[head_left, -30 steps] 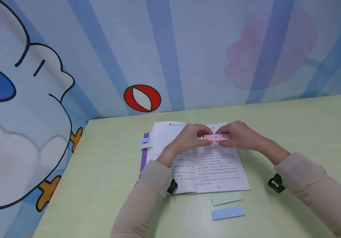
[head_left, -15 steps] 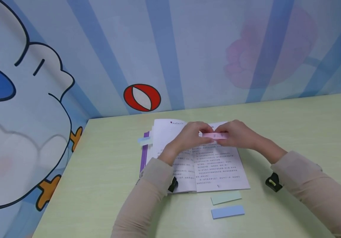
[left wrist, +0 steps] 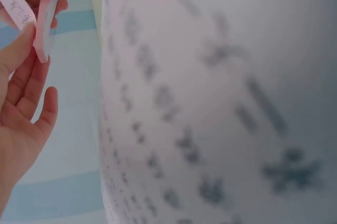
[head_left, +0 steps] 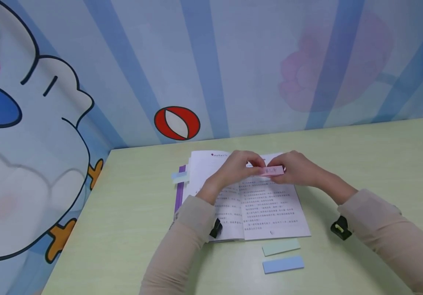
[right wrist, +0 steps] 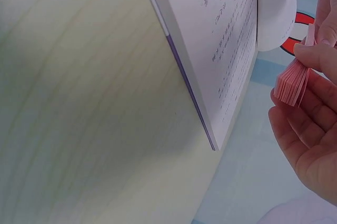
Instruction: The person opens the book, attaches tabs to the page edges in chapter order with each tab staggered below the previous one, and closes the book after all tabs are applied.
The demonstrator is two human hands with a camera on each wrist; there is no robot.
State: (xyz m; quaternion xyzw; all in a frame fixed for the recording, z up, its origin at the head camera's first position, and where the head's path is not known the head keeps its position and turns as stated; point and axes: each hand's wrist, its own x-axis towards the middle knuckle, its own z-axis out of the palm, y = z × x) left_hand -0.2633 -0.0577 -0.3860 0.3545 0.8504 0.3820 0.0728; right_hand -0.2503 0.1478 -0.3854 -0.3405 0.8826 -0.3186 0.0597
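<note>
Above the open book (head_left: 270,205), both hands hold a pink sticky-note pad (right wrist: 291,84). My left hand (head_left: 238,167) pinches the pad's left end, its thumb over the foot of the top sheet (left wrist: 19,7), which bears handwriting. In the left wrist view that sheet leans away from the rest of the pad. My right hand (head_left: 299,169) grips the other end between thumb and fingers. The right wrist view shows the pad's sheet edges slightly fanned beside the right thumb (right wrist: 316,58).
A green sticky-note pad (head_left: 281,247) and a blue one (head_left: 283,264) lie on the table (head_left: 366,164) below the book. Pale blue and whitish tabs (head_left: 179,177) stick out from the book's left edge. Behind stands a patterned wall (head_left: 255,73).
The left thumb now covers the left end of the pink top sheet. Its written face has turned more into view, with its right end standing apart. The book and other pads stay put.
</note>
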